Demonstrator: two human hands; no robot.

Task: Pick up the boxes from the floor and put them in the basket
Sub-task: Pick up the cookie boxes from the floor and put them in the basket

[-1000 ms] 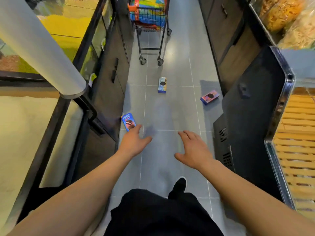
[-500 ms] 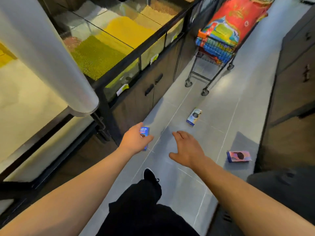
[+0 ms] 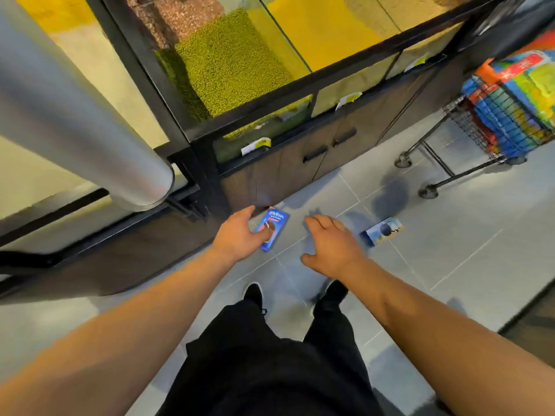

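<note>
I have both hands out over the grey tiled floor [image 3: 450, 250]; my left hand [image 3: 240, 234] is spread loose with the fingers relaxed and nothing in it, its thumb overlapping the near corner of the blue box [image 3: 274, 228] in the picture, though I cannot tell whether it touches yet; my right hand [image 3: 329, 246] hangs open beside it, fingers slack, holding nothing. The blue box lies flat on the floor just beside the foot of the dark cabinet [image 3: 300, 166], printed face up; a second box [image 3: 381, 231] lies to the right of my right hand, also on the floor. The wire basket [image 3: 468, 124] on wheels stands far right, already stacked with coloured packs.

I judge these to be light cardboard cartons, stiff along the edges but easy to dent on the broad faces; the print looks glossy, so a flat palm may slip. I would pinch the blue box across its long narrow sides, thumb on one edge and fingers on the other, lifting the cabinet-side edge clear first.
</note>
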